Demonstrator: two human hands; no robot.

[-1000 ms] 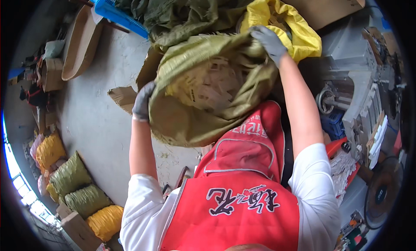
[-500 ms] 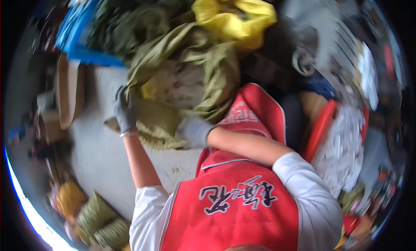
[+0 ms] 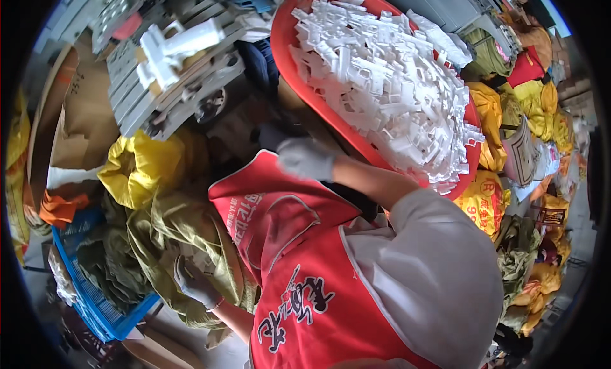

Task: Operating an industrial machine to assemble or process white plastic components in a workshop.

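Evidently, in the head view, our left hand [image 3: 196, 285] lies over the mouth of the olive woven sack [image 3: 191, 224]; our blurred right hand [image 3: 305, 159] is near the red tub [image 3: 281, 47] of white plastic pieces [image 3: 388, 82]. We cannot tell either grip. Sack handling seems the step; next calls for a steady mouth.
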